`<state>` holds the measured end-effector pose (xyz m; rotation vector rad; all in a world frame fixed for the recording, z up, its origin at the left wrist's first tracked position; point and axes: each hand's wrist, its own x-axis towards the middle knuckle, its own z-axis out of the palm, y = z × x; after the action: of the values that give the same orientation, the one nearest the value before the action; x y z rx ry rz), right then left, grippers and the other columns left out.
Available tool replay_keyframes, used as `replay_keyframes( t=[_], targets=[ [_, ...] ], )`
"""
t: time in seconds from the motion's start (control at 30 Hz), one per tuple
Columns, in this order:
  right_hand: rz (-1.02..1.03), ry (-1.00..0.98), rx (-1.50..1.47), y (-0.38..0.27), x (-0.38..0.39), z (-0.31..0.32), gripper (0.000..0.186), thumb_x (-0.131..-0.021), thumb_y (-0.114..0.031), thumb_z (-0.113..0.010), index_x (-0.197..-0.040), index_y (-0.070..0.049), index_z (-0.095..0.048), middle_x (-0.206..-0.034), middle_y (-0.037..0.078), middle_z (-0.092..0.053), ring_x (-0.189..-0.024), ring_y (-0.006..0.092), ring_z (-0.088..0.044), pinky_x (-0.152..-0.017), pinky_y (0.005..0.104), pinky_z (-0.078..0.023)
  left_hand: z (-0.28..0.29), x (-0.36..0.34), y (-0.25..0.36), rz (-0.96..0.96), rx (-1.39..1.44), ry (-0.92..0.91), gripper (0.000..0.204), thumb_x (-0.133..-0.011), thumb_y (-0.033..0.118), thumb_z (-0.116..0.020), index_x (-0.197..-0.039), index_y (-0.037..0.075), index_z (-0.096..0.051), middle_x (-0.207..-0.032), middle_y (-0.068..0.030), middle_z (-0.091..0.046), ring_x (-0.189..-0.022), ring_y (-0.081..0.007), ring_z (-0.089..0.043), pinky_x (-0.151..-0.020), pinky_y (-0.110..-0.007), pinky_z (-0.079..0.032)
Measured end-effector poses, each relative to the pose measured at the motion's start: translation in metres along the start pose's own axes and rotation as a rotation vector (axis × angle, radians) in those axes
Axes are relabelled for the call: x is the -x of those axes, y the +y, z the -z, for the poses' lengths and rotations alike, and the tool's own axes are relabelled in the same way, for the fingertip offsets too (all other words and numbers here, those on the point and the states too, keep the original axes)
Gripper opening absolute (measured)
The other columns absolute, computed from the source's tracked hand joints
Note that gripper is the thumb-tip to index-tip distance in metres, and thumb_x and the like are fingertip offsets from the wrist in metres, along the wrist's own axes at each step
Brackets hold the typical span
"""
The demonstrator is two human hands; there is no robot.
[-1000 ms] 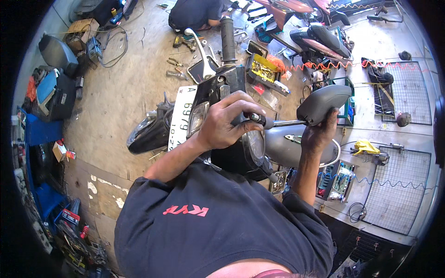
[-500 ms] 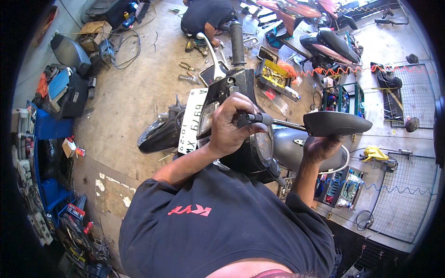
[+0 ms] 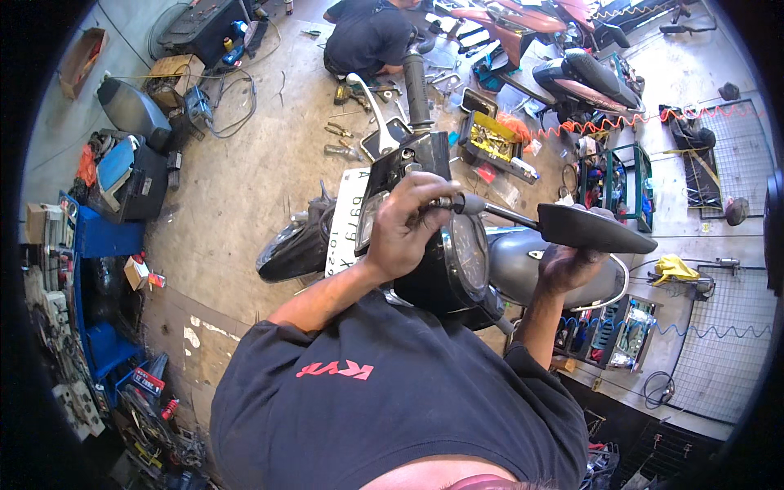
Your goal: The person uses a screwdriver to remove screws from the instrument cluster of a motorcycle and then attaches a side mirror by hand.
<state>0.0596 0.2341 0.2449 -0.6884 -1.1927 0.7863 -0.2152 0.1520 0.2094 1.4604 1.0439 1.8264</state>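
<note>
A black motorcycle mirror point(image 3: 594, 228) is held sideways in front of me above a scooter. My left hand point(image 3: 402, 222) has its fingers closed round the threaded end of the mirror stem point(image 3: 508, 215), beside the rubber boot. Underneath the mirror head, my right hand point(image 3: 572, 268) grips its housing; some of these fingers are hidden. Below my hands are the scooter's black front cover point(image 3: 426, 273) and round instrument dial point(image 3: 467, 251). A handlebar grip point(image 3: 417, 91) and a silver brake lever point(image 3: 374, 110) rise beyond my left hand. The mirror glass is not visible.
Another person point(image 3: 369, 37) crouches at the far side. A yellow-lined toolbox point(image 3: 496, 140) stands on the floor among loose tools. Tool trays point(image 3: 611, 331) lie at the right, near a coiled blue hose. A blue rack point(image 3: 102, 237) with parts stands at the left.
The mirror head has tilted slightly, its outer end lower. My left fingers have shifted on the stem end, showing its thread. The surroundings have moved slightly in the view.
</note>
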Motion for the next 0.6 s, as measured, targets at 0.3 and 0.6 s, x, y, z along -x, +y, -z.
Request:
replay_keyframes(
  t=[0.3,0.6],
  targets=[
    [0.6,-0.712,0.404,-0.02,-0.009,-0.051,0.041,-0.086,-0.024,-0.073,-0.115,-0.01,-0.048,-0.105,0.012,-0.061,-0.095,0.0246,-0.057,-0.097,0.05,-0.049,0.034,-0.004,-0.039,0.18,-0.339,0.199,0.042,-0.084,0.007,-0.072,-0.12,0.0,-0.052,-0.12,-0.0139,-0.058,-0.113,-0.0251,-0.057,-0.1,-0.037,-0.045],
    [0.808,-1.14,0.673,-0.047,-0.012,-0.09,0.022,-0.076,-0.009,-0.073,-0.093,-0.011,-0.06,-0.112,0.005,-0.067,-0.087,0.0235,-0.05,-0.093,0.053,-0.053,0.05,-0.004,-0.075,0.093,-0.451,0.058,0.038,-0.091,0.023,-0.064,-0.122,0.004,-0.055,-0.125,-0.0156,-0.053,-0.122,-0.0334,-0.05,-0.106,-0.042,-0.038]
  ],
)
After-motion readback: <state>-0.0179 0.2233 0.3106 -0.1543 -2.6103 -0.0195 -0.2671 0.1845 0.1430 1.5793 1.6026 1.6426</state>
